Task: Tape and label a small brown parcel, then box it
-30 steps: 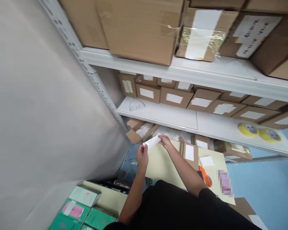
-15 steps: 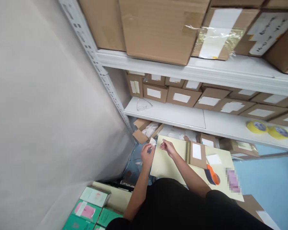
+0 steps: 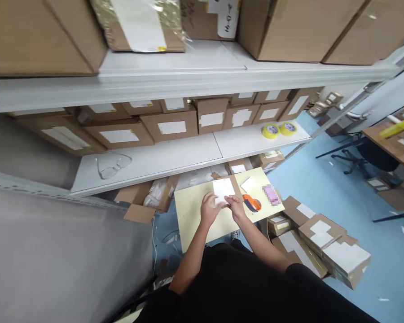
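Just below the frame's centre, a white label (image 3: 223,186) overlaps a cardboard box (image 3: 237,186), the left hand (image 3: 210,211) loosely curled and right hand (image 3: 236,209) fingers bunched at its lower edge, grip unclear.

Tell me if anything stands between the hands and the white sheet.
Nothing visible does: the left hand and right hand are both at the near edge of the white sheet. The orange object lies beside the right hand.
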Demonstrator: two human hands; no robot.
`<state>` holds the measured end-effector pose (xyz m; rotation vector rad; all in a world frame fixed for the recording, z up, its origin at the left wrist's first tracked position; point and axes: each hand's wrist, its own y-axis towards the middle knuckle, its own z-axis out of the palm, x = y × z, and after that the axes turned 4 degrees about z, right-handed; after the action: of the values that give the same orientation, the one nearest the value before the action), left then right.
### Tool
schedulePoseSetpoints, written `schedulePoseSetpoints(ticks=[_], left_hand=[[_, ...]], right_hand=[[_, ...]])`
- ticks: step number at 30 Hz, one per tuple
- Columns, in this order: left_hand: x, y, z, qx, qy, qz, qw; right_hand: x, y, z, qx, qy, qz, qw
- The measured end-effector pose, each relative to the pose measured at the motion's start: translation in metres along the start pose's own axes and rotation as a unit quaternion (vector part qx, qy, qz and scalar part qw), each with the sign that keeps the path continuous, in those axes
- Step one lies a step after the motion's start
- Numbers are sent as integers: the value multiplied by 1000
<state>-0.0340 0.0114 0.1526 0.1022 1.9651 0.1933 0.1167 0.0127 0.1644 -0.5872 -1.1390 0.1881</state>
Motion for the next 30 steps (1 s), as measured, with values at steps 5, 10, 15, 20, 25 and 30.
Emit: schedulePoseSetpoints(ticks=[5,10,15,20,25,30], left_hand=[[13,2,55,-5,-195,-167,967],[19,4,98,-26,-131,-192,972],[28,14,143,-29,-1,-250,968],[44,23,177,-23,53,-297,953],[51,23,195,-18,103,-327,939],[50,22,203,-17,133,-334,933]], right_hand=[[11,11,-50,5,-35,5,999],[8,42,-96,-10,-210,-4,978],[2,88,-131,-30,-300,-30,953],[-7,125,-152,-52,-433,-44,899],[-12,140,-167,-29,-450,-21,893],[-13,143,-172,-11,-451,-7,892]])
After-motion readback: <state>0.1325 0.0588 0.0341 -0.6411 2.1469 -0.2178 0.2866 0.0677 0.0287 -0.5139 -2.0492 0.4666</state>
